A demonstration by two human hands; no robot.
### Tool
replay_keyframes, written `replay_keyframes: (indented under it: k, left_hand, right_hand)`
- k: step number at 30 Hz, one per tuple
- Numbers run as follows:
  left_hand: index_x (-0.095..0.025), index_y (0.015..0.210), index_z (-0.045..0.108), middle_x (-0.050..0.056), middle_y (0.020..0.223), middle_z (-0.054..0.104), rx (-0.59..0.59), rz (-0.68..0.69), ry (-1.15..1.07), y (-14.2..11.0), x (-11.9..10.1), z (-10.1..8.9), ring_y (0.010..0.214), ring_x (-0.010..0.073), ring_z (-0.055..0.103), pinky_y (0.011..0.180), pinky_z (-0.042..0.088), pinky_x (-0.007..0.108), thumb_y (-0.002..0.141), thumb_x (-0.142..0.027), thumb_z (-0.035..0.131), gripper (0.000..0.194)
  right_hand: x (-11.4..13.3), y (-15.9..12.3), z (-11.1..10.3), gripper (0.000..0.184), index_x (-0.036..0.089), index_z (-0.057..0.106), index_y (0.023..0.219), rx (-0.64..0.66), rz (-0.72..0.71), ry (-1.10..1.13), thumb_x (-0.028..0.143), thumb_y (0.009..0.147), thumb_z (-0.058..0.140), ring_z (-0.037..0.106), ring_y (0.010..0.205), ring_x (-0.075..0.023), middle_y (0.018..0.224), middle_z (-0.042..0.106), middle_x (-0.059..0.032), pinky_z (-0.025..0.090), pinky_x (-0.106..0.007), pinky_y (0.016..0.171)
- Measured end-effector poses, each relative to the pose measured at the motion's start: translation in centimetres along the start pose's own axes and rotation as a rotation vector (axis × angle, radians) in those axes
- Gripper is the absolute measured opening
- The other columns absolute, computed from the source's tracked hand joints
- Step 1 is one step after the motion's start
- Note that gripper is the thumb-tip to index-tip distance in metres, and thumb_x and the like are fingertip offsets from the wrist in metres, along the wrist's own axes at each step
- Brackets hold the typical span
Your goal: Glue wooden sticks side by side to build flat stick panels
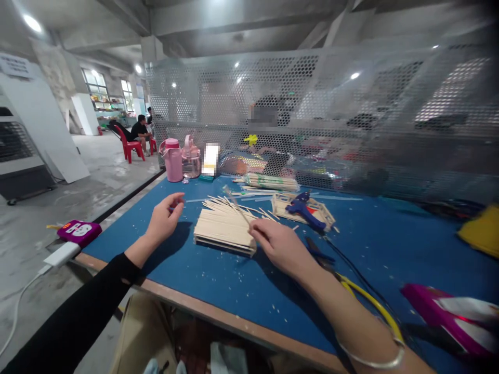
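Note:
A flat panel of thin wooden sticks [224, 229] lies on the blue table [218, 280]. My right hand [278, 245] rests at its right edge and pinches one thin stick [236, 202] that slants up to the left over the panel. My left hand [166, 217] hovers just left of the panel, thumb and forefinger pinched together; what they hold, if anything, is too small to see. A black sleeve covers my left forearm. A bangle circles my right wrist.
A blue glue gun [304, 209] rests on a small stick frame [325, 212] behind the panel, its cord running right. A stick bundle [271, 182], pink jug [173, 160] and bottle [191, 158] stand before a perforated metal screen. A purple device [79, 232] sits at the left edge.

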State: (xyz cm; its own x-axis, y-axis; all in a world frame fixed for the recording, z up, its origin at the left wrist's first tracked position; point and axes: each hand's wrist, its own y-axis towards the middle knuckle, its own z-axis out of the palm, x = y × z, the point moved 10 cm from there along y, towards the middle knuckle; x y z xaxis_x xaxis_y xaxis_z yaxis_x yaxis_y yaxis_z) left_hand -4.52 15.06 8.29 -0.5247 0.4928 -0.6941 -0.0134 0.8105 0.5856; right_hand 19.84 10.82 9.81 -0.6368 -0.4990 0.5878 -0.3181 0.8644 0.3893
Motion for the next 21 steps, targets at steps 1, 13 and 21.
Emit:
replay_keyframes:
  k: [1,13,21]
  left_hand:
    - [-0.012,0.108,0.055,0.007,0.087,0.062,0.014,-0.039,-0.021,-0.7,0.1,0.0,0.069,0.014,0.06,0.063,0.05,0.027,0.081,-0.026,0.044,0.032]
    - [-0.019,0.081,0.065,0.003,0.079,0.066,0.188,-0.204,-0.117,-7.0,-2.0,2.2,0.07,0.0145,0.06,0.066,0.047,0.026,0.078,-0.028,0.053,0.015]
    - [-0.018,0.079,0.064,0.001,0.068,0.066,0.148,-0.341,-0.193,-6.5,0.2,2.7,0.063,0.0143,0.06,0.061,0.049,0.025,0.072,-0.031,0.057,0.016]
  right_hand:
    - [0.9,-0.3,0.9,0.022,0.022,0.058,0.066,0.048,-0.081,-0.133,0.035,0.082,0.049,0.05,0.065,-0.0157,0.068,0.058,-0.0021,0.034,-0.026,0.061]
    - [1.9,-2.4,2.7,0.014,0.021,0.059,0.086,0.089,-0.218,-0.37,0.029,0.084,0.048,0.054,0.073,-0.0173,0.08,0.06,-0.006,0.038,-0.026,0.062]
    - [-4.7,-3.3,1.3,0.024,0.022,0.043,0.067,0.126,0.294,0.024,0.023,0.063,0.067,0.044,0.052,-0.0112,0.056,0.047,0.0067,0.033,-0.022,0.049]
